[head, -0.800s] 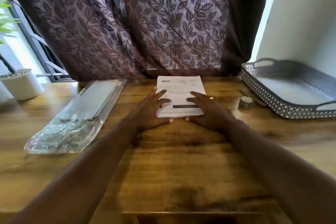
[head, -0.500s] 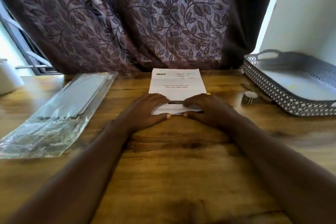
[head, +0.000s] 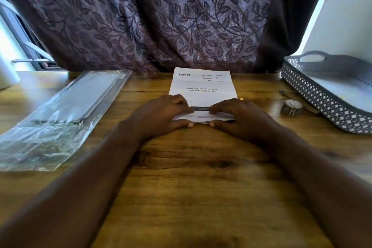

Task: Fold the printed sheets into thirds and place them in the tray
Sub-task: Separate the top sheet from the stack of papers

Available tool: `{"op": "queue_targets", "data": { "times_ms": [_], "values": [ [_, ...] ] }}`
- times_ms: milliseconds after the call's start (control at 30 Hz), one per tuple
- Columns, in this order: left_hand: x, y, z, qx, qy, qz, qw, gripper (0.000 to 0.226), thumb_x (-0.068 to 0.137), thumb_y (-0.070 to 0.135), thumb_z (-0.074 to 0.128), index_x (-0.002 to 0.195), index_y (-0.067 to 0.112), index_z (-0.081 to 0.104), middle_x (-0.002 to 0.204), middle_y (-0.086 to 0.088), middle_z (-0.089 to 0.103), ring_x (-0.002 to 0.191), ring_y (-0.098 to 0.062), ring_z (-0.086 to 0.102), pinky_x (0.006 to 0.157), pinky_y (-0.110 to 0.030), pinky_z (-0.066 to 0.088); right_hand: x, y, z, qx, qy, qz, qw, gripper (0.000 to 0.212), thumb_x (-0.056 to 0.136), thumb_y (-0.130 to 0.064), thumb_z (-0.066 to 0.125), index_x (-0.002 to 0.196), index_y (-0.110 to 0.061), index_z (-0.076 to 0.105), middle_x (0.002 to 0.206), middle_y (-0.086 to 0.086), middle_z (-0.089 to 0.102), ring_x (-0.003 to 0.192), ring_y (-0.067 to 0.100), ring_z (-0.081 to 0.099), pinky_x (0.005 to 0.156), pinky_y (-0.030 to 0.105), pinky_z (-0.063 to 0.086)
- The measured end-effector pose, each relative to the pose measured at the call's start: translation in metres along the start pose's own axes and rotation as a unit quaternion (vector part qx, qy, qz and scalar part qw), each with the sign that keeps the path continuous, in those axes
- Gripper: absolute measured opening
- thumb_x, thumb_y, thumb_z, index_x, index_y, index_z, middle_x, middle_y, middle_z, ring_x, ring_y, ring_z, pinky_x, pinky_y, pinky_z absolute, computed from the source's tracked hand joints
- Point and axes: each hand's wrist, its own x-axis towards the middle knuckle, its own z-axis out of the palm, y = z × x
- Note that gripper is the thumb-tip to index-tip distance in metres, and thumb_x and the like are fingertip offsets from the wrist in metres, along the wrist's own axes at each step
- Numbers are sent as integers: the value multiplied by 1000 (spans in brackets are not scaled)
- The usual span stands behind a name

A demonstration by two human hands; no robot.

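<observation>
A white printed sheet with a "blinkit" heading lies flat on the wooden table, near the curtain. Its near end is turned up into a low fold. My left hand grips the left side of that fold, with the fingers curled on top and the thumb at the near edge. On the right side, my right hand holds the fold the same way. The grey perforated tray with handles stands at the right, apart from both hands.
A clear plastic sleeve holding more sheets lies at the left. A small white roll and a pen sit between the sheet and the tray. A patterned curtain hangs behind the table, and a white pot stands far left.
My hands slid back from the sheet's middle to its near end and their fingers curled over the fold. The view tilted and moved closer.
</observation>
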Motion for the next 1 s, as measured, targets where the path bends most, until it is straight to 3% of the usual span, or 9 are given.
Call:
{"op": "queue_targets", "data": {
  "times_ms": [100, 300, 500, 600, 667, 767, 833, 867, 1000],
  "values": [
    [1, 3, -2, 10, -3, 4, 1000, 65, 89, 69, 31, 136, 33, 58, 132, 8, 54, 118, -17, 54, 92, -42, 52, 0, -3, -3, -24, -2, 0, 1000, 44, 95, -53, 56, 132, -31, 63, 138, -8, 62, 127, 14, 55, 104, 32, 42],
    [4, 11, -1, 62, 23, 26, 997, 38, 100, 37, 46, 133, 25, 60, 124, -1, 60, 106, -24, 62, 87, -41, 53, -3, -14, -8, -53, 3, -23, 998, 35, 104, -36, 46, 128, -20, 66, 130, 2, 68, 116, 23, 62, 95, 44, 50],
    [3, 14, -2, 65, 42, 15, 997, 37, 102, 39, 38, 130, 27, 60, 122, 1, 60, 105, -22, 62, 81, -41, 54, -4, -15, -11, -61, -14, -14, 998, 43, 100, -54, 46, 133, -30, 61, 136, -2, 63, 121, 21, 59, 99, 42, 49],
    [2, 18, -3, 77, 54, 15, 995, 36, 103, 38, 38, 130, 27, 58, 123, 1, 60, 105, -24, 62, 76, -44, 56, 1, -14, -3, -166, 31, -55, 984, 39, 99, -44, 48, 131, -26, 62, 140, 1, 62, 129, 23, 58, 108, 47, 43],
    [3, 18, -1, 90, 70, 24, 993, 36, 103, 37, 38, 131, 27, 57, 124, 1, 60, 104, -24, 62, 74, -44, 56, 6, -18, 1, -205, 53, -67, 975, 36, 96, -36, 48, 125, -22, 64, 131, 4, 68, 120, 25, 65, 106, 51, 45],
    [5, 17, 4, 42, 64, 33, 997, 32, 104, 32, 40, 131, 24, 56, 122, 1, 61, 107, -22, 60, 81, -45, 54, 9, -30, 5, -243, 56, -78, 965, 32, 102, -33, 44, 129, -24, 59, 119, 3, 73, 100, 27, 71, 90, 39, 50],
    [7, 15, 6, 6, 52, 27, 998, 31, 104, 32, 42, 130, 24, 57, 123, 2, 61, 110, -18, 59, 87, -43, 52, 8, -36, 5, -258, 60, -85, 961, 34, 105, -33, 39, 134, -26, 53, 120, 0, 71, 94, 27, 70, 68, 33, 42],
    [7, 14, 4, -12, 49, 24, 998, 32, 104, 34, 41, 129, 25, 58, 123, 4, 62, 111, -16, 58, 90, -40, 51, 8, -37, 4, -255, 53, -84, 962, 35, 105, -33, 37, 137, -26, 50, 123, 0, 69, 95, 27, 70, 65, 33, 38],
    [-1, 11, -8, -141, 91, -33, 985, 40, 106, 41, 38, 131, 22, 62, 131, 5, 64, 117, -7, 56, 99, -27, 44, 7, -40, 1, -252, 7, -86, 964, 44, 107, -28, 34, 151, -27, 33, 146, 4, 53, 113, 29, 64, 79, 38, 51]
  ]
}}
